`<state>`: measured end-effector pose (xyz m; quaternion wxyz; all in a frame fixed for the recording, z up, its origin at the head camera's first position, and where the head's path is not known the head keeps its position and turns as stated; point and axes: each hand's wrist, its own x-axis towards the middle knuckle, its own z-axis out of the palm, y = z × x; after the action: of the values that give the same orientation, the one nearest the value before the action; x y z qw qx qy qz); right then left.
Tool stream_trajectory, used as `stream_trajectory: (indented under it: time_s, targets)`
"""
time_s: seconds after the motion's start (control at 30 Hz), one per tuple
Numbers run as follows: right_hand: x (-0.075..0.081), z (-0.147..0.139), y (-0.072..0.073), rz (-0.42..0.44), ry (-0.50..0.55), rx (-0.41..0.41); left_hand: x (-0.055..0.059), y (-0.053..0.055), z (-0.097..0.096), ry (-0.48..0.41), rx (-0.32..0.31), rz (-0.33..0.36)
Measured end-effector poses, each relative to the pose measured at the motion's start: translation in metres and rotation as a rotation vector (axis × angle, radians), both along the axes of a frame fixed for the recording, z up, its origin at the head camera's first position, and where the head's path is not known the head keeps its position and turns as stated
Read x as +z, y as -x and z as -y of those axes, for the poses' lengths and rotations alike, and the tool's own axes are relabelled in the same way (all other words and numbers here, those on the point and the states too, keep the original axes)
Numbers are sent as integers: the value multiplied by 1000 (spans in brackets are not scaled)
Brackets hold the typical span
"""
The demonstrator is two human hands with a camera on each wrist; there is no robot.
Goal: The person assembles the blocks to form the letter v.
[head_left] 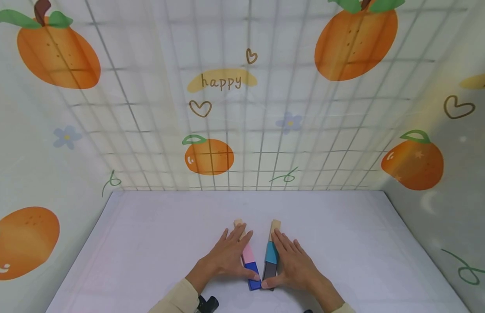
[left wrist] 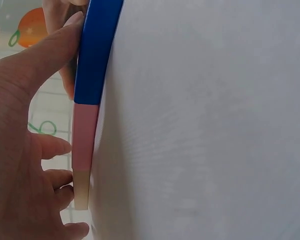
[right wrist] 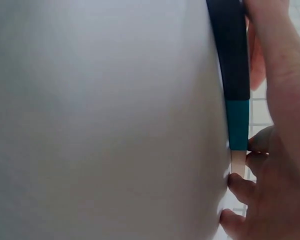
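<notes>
Two narrow rows of coloured blocks lie on the white table, nearer each other at the front than at the back. The left row runs from a blue block (head_left: 251, 268) through a pink block (head_left: 248, 254) to a plain wood block (head_left: 237, 222). My left hand (head_left: 226, 257) rests along it, thumb on the blue, extended fingers over the far part. In the right row are a dark grey block (head_left: 270, 270), a teal block (head_left: 271, 252) and a plain wood block (head_left: 275, 224). My right hand (head_left: 299, 265) touches its outer side, fingers extended, thumb by the grey block.
The white tabletop (head_left: 168, 226) meets a cloth screen (head_left: 148, 113) printed with oranges at its back edge and both sides. Grid lines show through the rear cloth. A black object (head_left: 208, 304) is by my left wrist at the front.
</notes>
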<state>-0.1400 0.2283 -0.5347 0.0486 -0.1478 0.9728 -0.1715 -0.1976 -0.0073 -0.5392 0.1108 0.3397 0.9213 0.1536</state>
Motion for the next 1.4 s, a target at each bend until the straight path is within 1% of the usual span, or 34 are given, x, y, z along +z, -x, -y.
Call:
stream_trajectory:
  time_s: [0.2, 0.57, 0.7, 0.97, 1.2, 1.4]
  targets:
    - [2, 1, 0, 11, 2, 1, 2, 1, 0, -1, 8, -4]
    - [2, 2, 0, 11, 7, 1, 0, 2, 0, 18, 12, -3]
    - [1, 1, 1, 9, 5, 0, 0, 2, -1, 5, 18, 6]
    - [-1, -1, 3, 20, 5, -3, 2, 2, -2, 10, 17, -6]
    - [-2, -2, 2, 21, 15, 4, -1, 3, -2, 7, 16, -16]
    - [-2, -3, 2, 17, 17, 3, -4, 3, -2, -8, 21, 1]
